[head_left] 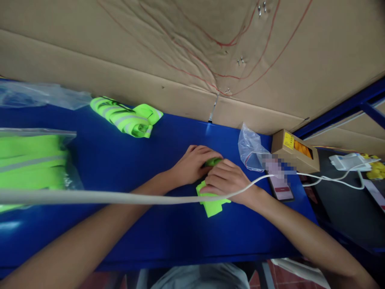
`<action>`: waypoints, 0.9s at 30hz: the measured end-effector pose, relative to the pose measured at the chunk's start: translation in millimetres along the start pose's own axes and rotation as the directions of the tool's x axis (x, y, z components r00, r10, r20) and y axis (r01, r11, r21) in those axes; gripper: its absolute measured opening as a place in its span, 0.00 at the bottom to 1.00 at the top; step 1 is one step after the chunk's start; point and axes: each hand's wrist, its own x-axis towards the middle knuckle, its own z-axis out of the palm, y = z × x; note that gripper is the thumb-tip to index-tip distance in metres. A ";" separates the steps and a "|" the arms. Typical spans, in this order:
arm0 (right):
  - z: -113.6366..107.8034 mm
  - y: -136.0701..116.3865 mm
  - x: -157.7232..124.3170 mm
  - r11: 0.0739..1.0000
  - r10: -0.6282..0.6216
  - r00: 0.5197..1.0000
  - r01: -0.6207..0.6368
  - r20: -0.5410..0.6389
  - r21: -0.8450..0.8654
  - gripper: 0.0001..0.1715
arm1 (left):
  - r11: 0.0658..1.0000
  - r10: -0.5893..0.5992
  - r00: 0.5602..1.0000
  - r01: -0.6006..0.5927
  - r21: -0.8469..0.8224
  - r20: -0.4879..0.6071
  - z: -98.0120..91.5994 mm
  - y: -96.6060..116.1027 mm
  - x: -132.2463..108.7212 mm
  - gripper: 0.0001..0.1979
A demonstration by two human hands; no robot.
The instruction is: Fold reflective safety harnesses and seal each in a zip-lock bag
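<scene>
Both hands are closed around a bunched neon-green fabric strap over the blue table. My left hand curls over its far side, where a rolled green edge shows between the hands. My right hand grips the near side, and a flat piece of the strap sticks out below it. The fingertips are partly hidden. Farther back on the left lies a loosely coiled neon-green reflective strap with silver stripes.
A clear bag of neon-green striped material lies at left. A white cable crosses in front of my forearms. Toward the right are a crumpled plastic bag, a phone and a cardboard box. A cardboard wall closes the back.
</scene>
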 end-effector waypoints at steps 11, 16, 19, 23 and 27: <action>-7.6 -13.9 -42.2 0.974 0.041 0.976 -0.087 0.213 0.209 0.28 | 0.977 -0.198 0.979 0.195 -0.081 -0.037 7.4 21.0 2.5 0.19; -4.0 -13.1 -39.9 0.968 0.058 0.982 -0.100 0.179 0.231 0.25 | 0.884 -0.210 0.977 0.180 -0.432 -0.024 0.2 26.7 4.0 0.22; -6.7 -15.3 -41.6 0.963 0.089 0.976 -0.135 0.200 0.235 0.33 | 0.784 -0.189 0.978 0.207 -0.585 0.093 -10.5 31.6 -0.8 0.22; -9.4 -18.9 -48.1 0.957 0.121 0.968 -0.172 0.220 0.235 0.28 | 0.750 -0.100 0.971 0.218 -0.624 0.218 -22.5 45.0 -13.2 0.25; -3.2 -20.9 -53.6 0.961 0.191 0.979 -0.200 0.064 0.190 0.15 | 0.797 -0.121 0.973 0.214 -0.564 0.198 -17.9 60.5 -32.4 0.29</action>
